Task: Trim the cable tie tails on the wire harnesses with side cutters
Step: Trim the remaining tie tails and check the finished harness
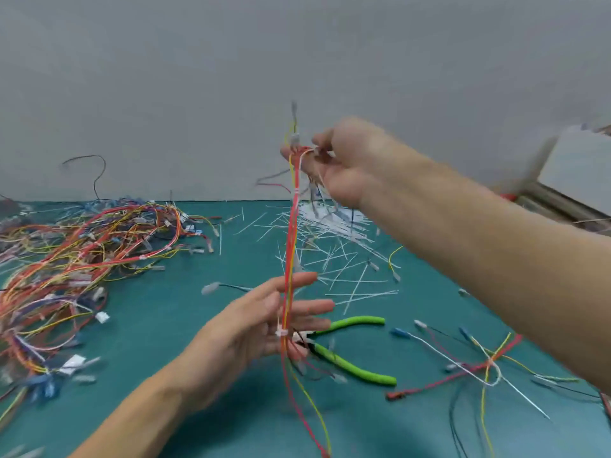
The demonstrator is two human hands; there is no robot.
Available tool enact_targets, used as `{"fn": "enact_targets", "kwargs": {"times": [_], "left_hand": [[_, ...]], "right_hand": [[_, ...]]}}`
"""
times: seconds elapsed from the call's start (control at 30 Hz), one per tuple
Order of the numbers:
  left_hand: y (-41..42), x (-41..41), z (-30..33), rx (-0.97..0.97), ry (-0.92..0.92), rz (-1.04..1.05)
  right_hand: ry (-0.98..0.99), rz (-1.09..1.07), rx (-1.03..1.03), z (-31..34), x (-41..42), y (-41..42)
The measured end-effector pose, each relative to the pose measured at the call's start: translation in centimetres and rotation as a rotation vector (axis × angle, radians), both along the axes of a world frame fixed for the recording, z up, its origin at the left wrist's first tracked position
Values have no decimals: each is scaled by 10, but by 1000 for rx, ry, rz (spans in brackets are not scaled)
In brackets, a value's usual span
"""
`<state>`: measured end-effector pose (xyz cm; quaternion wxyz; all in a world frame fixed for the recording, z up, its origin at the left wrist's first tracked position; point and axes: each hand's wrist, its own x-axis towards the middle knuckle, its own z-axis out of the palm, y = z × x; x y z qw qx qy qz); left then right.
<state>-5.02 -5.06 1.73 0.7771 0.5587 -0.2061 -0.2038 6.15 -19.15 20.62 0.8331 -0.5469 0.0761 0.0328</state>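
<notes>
Nearest the camera, the left hand [261, 322] is held above the green table [158, 328] with its palm turned inward and its fingers straight and spread; the lower part of a wire harness [289, 259] runs down across those fingers, and whether the thumb presses on it cannot be told through the blur. The harness is a thin bundle of red and yellow wires hanging almost upright, with a white cable tie [281, 332] wrapped round it at the palm and another white cable tie [296, 192] higher up; below the hand its loose wires trail down toward the bottom edge. Just behind the left hand, lying flat on the table, are the side cutters [350, 350], their bright green handles spread apart and their head partly hidden by the fingers. To the right of them lies a second small harness [489, 361] with red, white and yellow wires fanned out. Farther back in the middle is a scatter of white cut tie tails [334, 256]. On the left side sits a big tangled pile of harnesses [82, 259], mostly red, orange and yellow. Highest and farthest, the right hand [334, 163] is raised in front of the grey wall [297, 61], its fingers curled round the top end of the hanging harness, pinching it near a small connector.
</notes>
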Motion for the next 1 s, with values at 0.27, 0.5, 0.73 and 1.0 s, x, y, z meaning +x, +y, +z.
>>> {"fn": "enact_targets", "kwargs": {"times": [0.27, 0.5, 0.73, 1.0], "left_hand": [[40, -6, 19, -242, 237, -211], [56, 7, 17, 312, 61, 403], [58, 18, -1, 416, 145, 820], [42, 30, -5, 227, 215, 906]], "right_hand": [[5, 177, -79, -83, 0, 17], [-155, 373, -499, -124, 14, 8], [-431, 321, -1087, -135, 2, -16], [-480, 855, -1822, -159, -84, -93]]}}
